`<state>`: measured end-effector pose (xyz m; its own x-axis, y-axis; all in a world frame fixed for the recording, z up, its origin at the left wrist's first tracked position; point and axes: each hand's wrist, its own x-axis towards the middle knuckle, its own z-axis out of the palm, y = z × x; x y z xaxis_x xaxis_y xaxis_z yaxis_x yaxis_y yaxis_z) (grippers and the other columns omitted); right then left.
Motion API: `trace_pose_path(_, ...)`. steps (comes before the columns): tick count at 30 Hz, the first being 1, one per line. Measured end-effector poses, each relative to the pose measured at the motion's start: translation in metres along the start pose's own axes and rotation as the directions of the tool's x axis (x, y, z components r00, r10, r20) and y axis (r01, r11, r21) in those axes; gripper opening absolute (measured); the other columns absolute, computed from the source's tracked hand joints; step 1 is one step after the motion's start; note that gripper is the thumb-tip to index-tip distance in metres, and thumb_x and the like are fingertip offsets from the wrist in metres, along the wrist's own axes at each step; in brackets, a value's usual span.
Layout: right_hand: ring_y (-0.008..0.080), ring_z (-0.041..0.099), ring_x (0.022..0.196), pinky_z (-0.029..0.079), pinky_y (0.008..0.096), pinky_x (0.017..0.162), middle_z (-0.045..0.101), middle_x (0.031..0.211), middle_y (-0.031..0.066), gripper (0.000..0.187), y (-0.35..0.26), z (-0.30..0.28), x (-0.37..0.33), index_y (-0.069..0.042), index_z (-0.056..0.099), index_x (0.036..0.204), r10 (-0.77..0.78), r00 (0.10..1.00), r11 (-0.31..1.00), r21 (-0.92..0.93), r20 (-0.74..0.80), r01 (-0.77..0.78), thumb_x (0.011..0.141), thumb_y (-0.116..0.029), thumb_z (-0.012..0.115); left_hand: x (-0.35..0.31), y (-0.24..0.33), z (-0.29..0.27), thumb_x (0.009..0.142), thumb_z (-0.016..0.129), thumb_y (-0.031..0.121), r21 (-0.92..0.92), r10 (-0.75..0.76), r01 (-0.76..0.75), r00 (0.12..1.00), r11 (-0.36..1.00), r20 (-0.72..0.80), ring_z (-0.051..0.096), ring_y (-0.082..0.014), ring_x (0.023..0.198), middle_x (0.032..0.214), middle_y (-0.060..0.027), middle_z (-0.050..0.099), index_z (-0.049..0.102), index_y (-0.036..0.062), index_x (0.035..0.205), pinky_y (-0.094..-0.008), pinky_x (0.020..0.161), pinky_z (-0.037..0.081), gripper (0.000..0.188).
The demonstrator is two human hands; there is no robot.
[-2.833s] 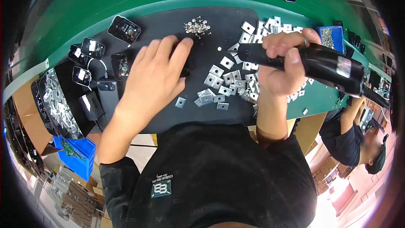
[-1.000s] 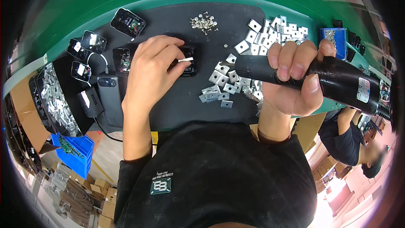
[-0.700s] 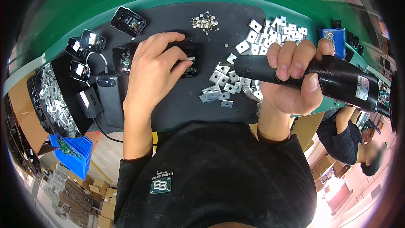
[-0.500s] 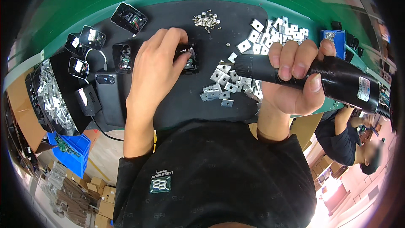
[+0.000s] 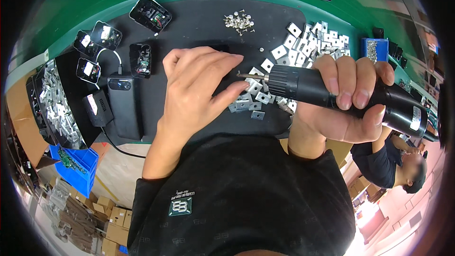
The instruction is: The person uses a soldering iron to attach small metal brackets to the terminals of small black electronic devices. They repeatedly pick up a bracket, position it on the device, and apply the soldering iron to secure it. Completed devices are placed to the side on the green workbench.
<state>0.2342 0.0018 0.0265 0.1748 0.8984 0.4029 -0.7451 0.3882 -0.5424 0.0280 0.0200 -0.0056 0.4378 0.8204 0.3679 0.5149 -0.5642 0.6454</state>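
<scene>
My right hand (image 5: 348,97) is wrapped around a black electric screwdriver (image 5: 305,86), held level with its bit pointing left. At the bit's tip (image 5: 239,74) there seems to be a small metal piece, too small to name surely. My left hand (image 5: 196,83) has its thumb and fingers apart on either side of that tip, with nothing plainly held. Behind its fingers a dark shape (image 5: 221,47) shows on the black mat, mostly hidden. Square metal plates with holes (image 5: 254,85) lie below the screwdriver, and a pile of screws (image 5: 238,21) sits farther away.
Open black casings with circuit boards (image 5: 150,15) (image 5: 141,60) stand at the left, beside small lit devices (image 5: 106,35) and a black power bank (image 5: 124,109). A bin of metal pieces (image 5: 59,106) is far left. A blue box (image 5: 374,50) stands right; a co-worker (image 5: 379,161) sits beyond.
My left hand has left the black casing and moved right to the bit's tip, its fingers opening out. The screwdriver has shifted slightly right and nearer.
</scene>
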Motion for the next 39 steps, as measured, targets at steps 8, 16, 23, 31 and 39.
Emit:
trace_pose_path(8, 0.0123, 0.05, 0.068, 0.039, 0.0314, 0.069, 0.051, 0.081, 0.0003, 0.045, -0.001, 0.003, -0.001, -0.015, 0.041, 0.13, 0.029, 0.999, 1.0, 0.002, -0.014, -0.029, 0.089, -0.022, 0.06, -0.005, -0.004, 0.005, 0.061, 0.079, 0.012, -0.017, 0.045, -0.046, 0.999, 0.999, -0.015, 0.063, -0.0177, 0.083, 0.082, -0.0009, 0.069, 0.071, 0.0092, 0.082, -0.0352, 0.082, 0.037, 0.022)
trace_pose_path(16, 0.0137, 0.051, 0.068, 0.04, 0.0322, 0.067, 0.051, 0.082, 0.0015, 0.046, 0.003, 0.001, -0.002, -0.013, 0.041, 0.131, 0.039, 0.999, 0.999, -0.033, 0.035, -0.037, 0.089, -0.022, 0.059, -0.006, -0.006, 0.004, 0.06, 0.081, 0.016, 0.019, 0.058, -0.058, 0.998, 0.998, -0.033, 0.063, -0.0171, 0.079, 0.077, 0.0005, 0.067, 0.07, 0.0105, 0.075, -0.0355, 0.082, 0.036, 0.019)
trace_pose_path(23, 0.0155, 0.05, 0.064, 0.041, 0.0341, 0.064, 0.05, 0.077, 0.0016, 0.047, 0.012, 0.002, -0.001, -0.013, 0.041, 0.127, 0.065, 0.998, 0.991, -0.117, -0.027, -0.068, 0.087, -0.022, 0.063, -0.01, -0.014, -0.004, 0.056, 0.084, 0.026, 0.047, 0.008, -0.009, 1.0, 0.999, 0.026, 0.059, -0.0222, 0.099, 0.106, -0.0052, 0.065, 0.064, 0.0081, 0.108, -0.0372, 0.089, 0.035, 0.058)
trace_pose_path(31, 0.0164, 0.052, 0.061, 0.045, 0.0354, 0.062, 0.052, 0.071, 0.0022, 0.045, 0.039, 0.008, -0.002, -0.014, 0.043, 0.12, 0.02, 0.997, 0.938, -0.344, -0.079, -0.046, 0.083, -0.02, 0.068, -0.022, -0.048, 0.012, 0.052, 0.084, 0.033, 0.024, -0.053, 0.05, 0.987, 0.998, 0.154, 0.055, -0.0272, 0.107, 0.116, -0.0093, 0.06, 0.058, 0.0059, 0.121, -0.0417, 0.094, 0.036, 0.078)
trace_pose_path(39, 0.0172, 0.052, 0.06, 0.046, 0.0358, 0.063, 0.053, 0.07, 0.0038, 0.044, 0.051, 0.007, -0.001, -0.013, 0.043, 0.119, 0.03, 0.996, 0.934, -0.353, -0.081, -0.057, 0.083, -0.017, 0.068, -0.018, -0.048, 0.014, 0.048, 0.082, 0.033, -0.004, -0.045, 0.046, 0.99, 0.999, 0.136, 0.055, -0.0261, 0.097, 0.099, -0.0066, 0.059, 0.063, 0.0104, 0.117, -0.0391, 0.087, 0.037, 0.075)
